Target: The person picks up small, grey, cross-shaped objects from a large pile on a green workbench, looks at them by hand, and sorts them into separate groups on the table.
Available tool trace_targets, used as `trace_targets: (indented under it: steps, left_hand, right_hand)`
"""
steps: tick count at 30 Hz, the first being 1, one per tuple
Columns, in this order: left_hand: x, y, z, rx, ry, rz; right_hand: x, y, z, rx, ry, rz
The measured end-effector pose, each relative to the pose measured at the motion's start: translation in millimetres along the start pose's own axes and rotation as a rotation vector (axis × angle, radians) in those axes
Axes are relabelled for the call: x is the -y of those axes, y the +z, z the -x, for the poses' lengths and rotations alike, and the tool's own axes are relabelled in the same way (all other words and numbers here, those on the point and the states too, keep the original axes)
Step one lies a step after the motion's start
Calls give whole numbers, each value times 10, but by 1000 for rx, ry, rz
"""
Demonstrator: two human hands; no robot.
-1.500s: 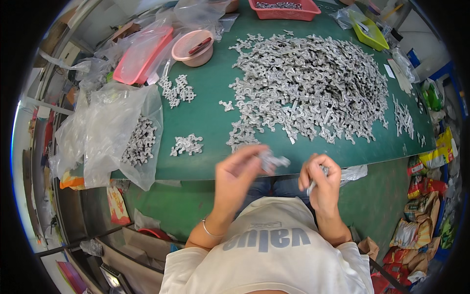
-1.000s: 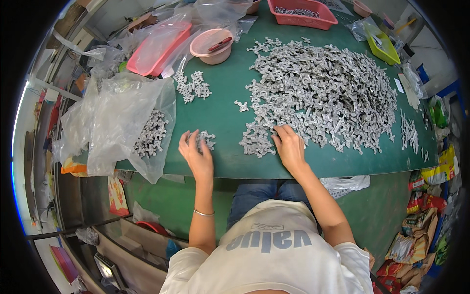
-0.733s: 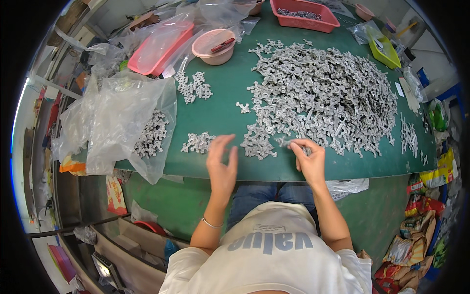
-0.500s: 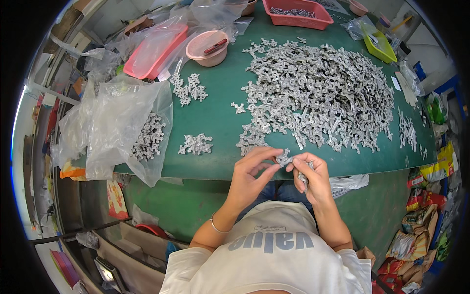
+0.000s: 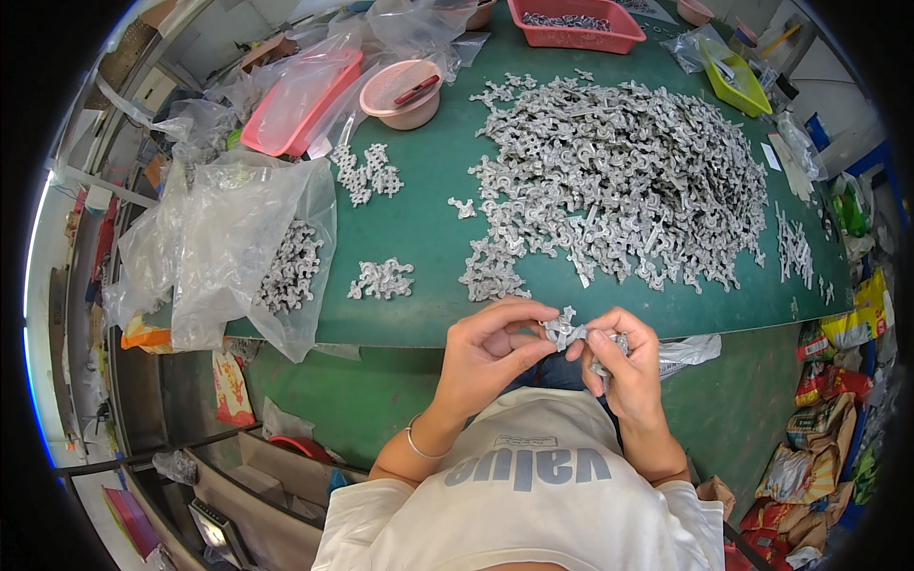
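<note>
My left hand (image 5: 487, 350) pinches a small grey metal casting (image 5: 564, 329) with knobby arms between thumb and fingertips, just off the table's near edge. On the other side of it, my right hand (image 5: 630, 369) is closed, its thumb and forefinger at the same piece. More grey castings (image 5: 607, 354) are tucked in the right palm, partly covered by the fingers. Beyond the hands lies a small cluster of castings (image 5: 492, 271), next to a wide heap of castings (image 5: 619, 176). Another little group of castings (image 5: 381, 279) sits to the left.
The green table (image 5: 419, 228) also bears a clear plastic bag (image 5: 224, 238) over castings, a pink bowl (image 5: 405, 109) with a red-handled tool, and a red tray (image 5: 576, 36) of parts. At right are a yellow-green basket (image 5: 738, 86) and thin metal strips (image 5: 792, 249).
Both hands have come slightly nearer to my body with the casting, which has turned between the fingers. The right hand has shifted a little to the right. The heaps look unchanged.
</note>
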State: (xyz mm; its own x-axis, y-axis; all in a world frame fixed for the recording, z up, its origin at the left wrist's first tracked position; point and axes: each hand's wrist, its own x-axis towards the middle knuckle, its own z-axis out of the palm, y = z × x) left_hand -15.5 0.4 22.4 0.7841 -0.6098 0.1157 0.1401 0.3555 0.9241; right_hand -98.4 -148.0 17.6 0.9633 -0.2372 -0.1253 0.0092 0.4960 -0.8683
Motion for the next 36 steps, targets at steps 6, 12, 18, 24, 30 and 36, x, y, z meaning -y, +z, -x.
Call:
trace_targets:
  steps: [6,12,18,24,30,36]
  left_hand:
    - [-12,2,17,27,7,37]
    - [-41,12,23,45,3,40]
    - [-80,54,21,15,9,50]
    - [-105,70,15,82,21,66]
    - [-165,77,-62,225,-46,139]
    - [-219,128,-110,321,-104,240]
  right_hand:
    - [28,25,63,-39,-82,128]
    - [27,80,84,-88,-156,224]
    - [19,81,103,-94,-176,217]
    - [62,69,165,-101,-195,215]
    - [91,67,245,-117,-265,247]
    - [100,19,317,-66,-248,213]
